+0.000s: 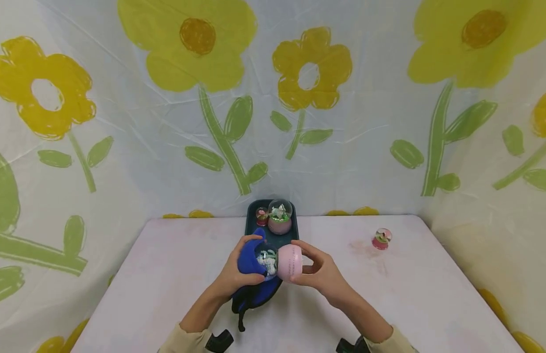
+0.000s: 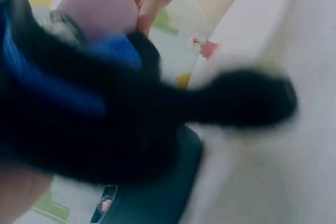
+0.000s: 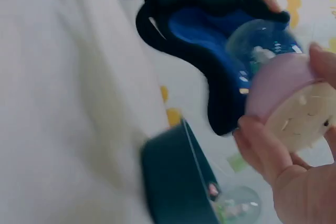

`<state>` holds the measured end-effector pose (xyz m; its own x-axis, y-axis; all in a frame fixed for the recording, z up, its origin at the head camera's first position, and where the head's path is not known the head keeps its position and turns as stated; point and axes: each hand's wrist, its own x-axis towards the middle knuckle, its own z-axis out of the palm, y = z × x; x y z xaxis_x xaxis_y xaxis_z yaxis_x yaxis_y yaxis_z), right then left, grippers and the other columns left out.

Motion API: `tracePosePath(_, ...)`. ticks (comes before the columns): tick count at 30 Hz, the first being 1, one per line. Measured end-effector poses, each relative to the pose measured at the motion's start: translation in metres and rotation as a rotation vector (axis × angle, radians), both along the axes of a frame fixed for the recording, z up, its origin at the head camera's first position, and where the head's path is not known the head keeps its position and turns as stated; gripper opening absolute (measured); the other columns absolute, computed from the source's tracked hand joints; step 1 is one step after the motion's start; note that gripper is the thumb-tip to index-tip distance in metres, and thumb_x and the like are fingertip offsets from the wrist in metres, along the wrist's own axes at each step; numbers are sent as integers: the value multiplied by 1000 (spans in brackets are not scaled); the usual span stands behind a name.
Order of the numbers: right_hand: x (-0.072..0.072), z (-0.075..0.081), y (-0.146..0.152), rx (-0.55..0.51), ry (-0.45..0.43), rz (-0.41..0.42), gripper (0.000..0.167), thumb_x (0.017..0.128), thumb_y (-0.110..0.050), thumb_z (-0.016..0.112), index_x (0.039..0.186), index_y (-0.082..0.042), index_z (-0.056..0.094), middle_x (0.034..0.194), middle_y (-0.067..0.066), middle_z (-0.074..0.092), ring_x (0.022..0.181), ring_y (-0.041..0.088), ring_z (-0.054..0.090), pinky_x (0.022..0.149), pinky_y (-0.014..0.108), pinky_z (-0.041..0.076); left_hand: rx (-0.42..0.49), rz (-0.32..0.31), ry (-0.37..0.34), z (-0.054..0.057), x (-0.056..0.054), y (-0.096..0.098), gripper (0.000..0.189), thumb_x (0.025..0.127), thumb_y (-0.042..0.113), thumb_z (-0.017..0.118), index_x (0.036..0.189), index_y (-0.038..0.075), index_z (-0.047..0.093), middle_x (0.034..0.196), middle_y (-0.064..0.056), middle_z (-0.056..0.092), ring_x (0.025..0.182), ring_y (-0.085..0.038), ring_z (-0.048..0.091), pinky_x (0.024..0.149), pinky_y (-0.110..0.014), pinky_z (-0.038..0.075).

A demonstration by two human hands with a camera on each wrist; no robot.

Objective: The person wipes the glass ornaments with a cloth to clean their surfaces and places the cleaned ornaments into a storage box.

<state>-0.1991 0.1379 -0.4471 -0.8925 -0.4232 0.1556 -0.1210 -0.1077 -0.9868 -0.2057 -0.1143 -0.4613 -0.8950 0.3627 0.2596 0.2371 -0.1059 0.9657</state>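
Note:
My right hand (image 1: 321, 274) grips the pink base of a large snow globe (image 1: 289, 263), which lies on its side in the air with the glass dome toward the left. A white figure shows inside the dome. With my left hand (image 1: 237, 272) I hold a blue cloth with black edging (image 1: 248, 257) against the dome, thumb and fingers on either side. Part of the cloth hangs below, ending in a black strap (image 1: 241, 318). In the right wrist view the blue lining (image 3: 197, 30) cups the dome, and the base's pale underside (image 3: 302, 121) faces outward.
Behind my hands a dark green tray (image 1: 277, 240) bears another large snow globe with a pink base (image 1: 280, 220) and a small red-based one (image 1: 261, 216). A further small snow globe (image 1: 382, 239) stands on the white table (image 1: 335, 304) at the right. A flowered curtain (image 1: 352, 171) hangs behind.

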Motion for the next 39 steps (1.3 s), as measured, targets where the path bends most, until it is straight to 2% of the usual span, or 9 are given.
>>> tracePosePath(5, 9, -1, -10, -121, -60, -71, 75, 80, 4, 75, 146, -9, 41, 144, 21, 37, 103, 36, 62, 82, 42, 53, 216, 50, 26, -9, 3, 13, 85, 78, 26, 74, 147, 18, 25, 143, -18, 37, 123, -37, 43, 95, -49, 44)
tracePosePath(9, 19, -2, -23, -36, 133, -217, 77, 75, 3, 80, 143, -13, 47, 145, 15, 41, 105, 35, 63, 78, 38, 54, 269, 208, -32, -16, 9, 29, 85, 83, 20, 73, 149, 22, 21, 140, -18, 35, 120, -36, 44, 91, -46, 47)
tracePosePath(12, 18, 5, -21, 89, 288, -243, 76, 73, 2, 82, 140, -14, 50, 143, 14, 44, 103, 36, 63, 77, 36, 55, 200, 238, -36, -15, 6, 29, 84, 80, 16, 75, 148, 24, 25, 139, -19, 36, 118, -37, 46, 89, -46, 49)
tracePosePath(16, 9, 24, -3, 236, 376, -127, 75, 72, -1, 84, 138, -15, 52, 143, 10, 45, 103, 35, 63, 78, 36, 54, 45, 144, 35, -7, -2, 18, 82, 74, 20, 81, 142, 24, 35, 136, -17, 40, 115, -38, 48, 86, -48, 50)
tracePosePath(20, -3, 36, 18, 269, 299, 92, 72, 75, -3, 83, 139, -15, 52, 140, 10, 47, 103, 34, 62, 78, 39, 55, -69, -58, 62, 0, -4, 9, 77, 74, 25, 82, 139, 23, 40, 138, -12, 39, 116, -38, 48, 86, -47, 51)
tracePosePath(24, -11, 19, 30, 135, 150, 302, 70, 79, 2, 77, 142, -6, 46, 136, 17, 48, 104, 36, 62, 79, 46, 54, -92, -246, 34, -2, 0, 3, 73, 75, 29, 80, 136, 20, 42, 137, -13, 40, 116, -37, 48, 86, -46, 51)
tracePosePath(28, -12, -6, 28, -41, 74, 349, 69, 83, 6, 71, 144, 2, 38, 136, 20, 47, 105, 36, 60, 82, 49, 52, -1, -302, 26, -3, 3, 2, 72, 76, 33, 76, 136, 14, 41, 135, -18, 44, 116, -37, 49, 89, -48, 49)
tracePosePath(35, 8, -24, 9, -42, 29, 18, 73, 81, -1, 76, 145, -11, 43, 146, 21, 38, 107, 37, 59, 81, 45, 53, 161, 4, -36, -20, 10, 19, 70, 83, 23, 70, 142, 12, 33, 134, -22, 43, 114, -34, 51, 90, -46, 48)
tracePosePath(39, 14, -28, 5, -4, -40, -25, 75, 82, -4, 77, 147, -11, 40, 150, 23, 33, 107, 36, 61, 82, 42, 53, 115, 133, -115, -33, 18, 23, 76, 80, 20, 73, 143, 21, 32, 135, -20, 40, 112, -33, 51, 87, -47, 49)
